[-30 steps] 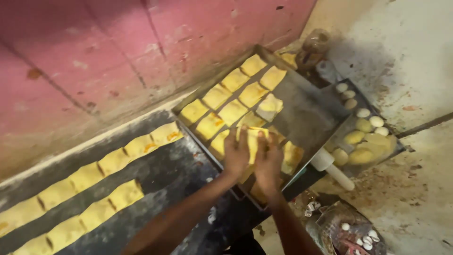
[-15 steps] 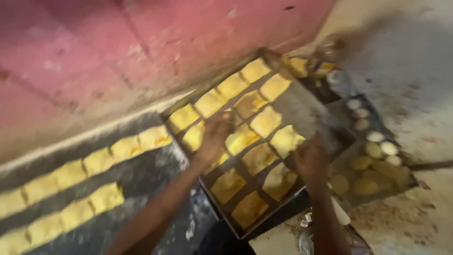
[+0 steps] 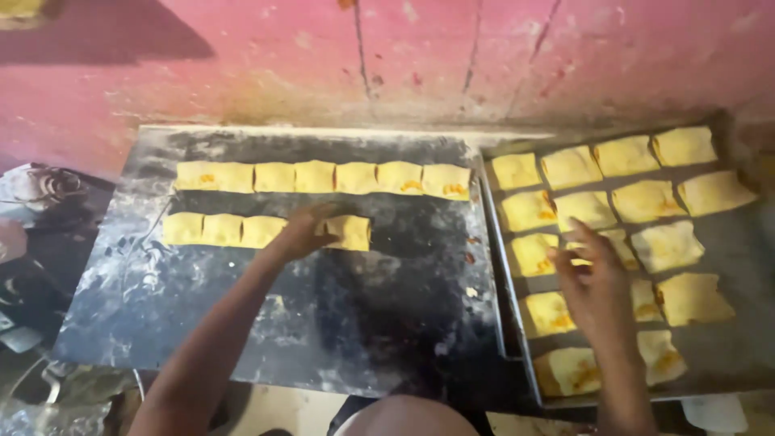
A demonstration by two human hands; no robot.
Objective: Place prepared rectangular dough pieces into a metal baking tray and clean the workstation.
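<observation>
A dark floured work board (image 3: 323, 323) lies in front of me with two rows of yellow filled pastry squares (image 3: 323, 176) on it. My left hand (image 3: 303, 232) rests on the nearer row and touches the end pastry square (image 3: 351, 232); I cannot tell if it grips it. To the right sits a metal baking tray (image 3: 726, 355) holding several pastry squares (image 3: 646, 200) in rows. My right hand (image 3: 593, 282) hovers over the tray's left columns with fingers spread, holding nothing.
A pink, cracked wall (image 3: 404, 56) runs along the back of the board and tray. Dark clutter (image 3: 32, 242) lies at the left edge. A pale floor shows at the bottom.
The view has swung so board and tray lie level. My left hand moved from the tray to the board's nearer row. My right hand stayed over the tray.
</observation>
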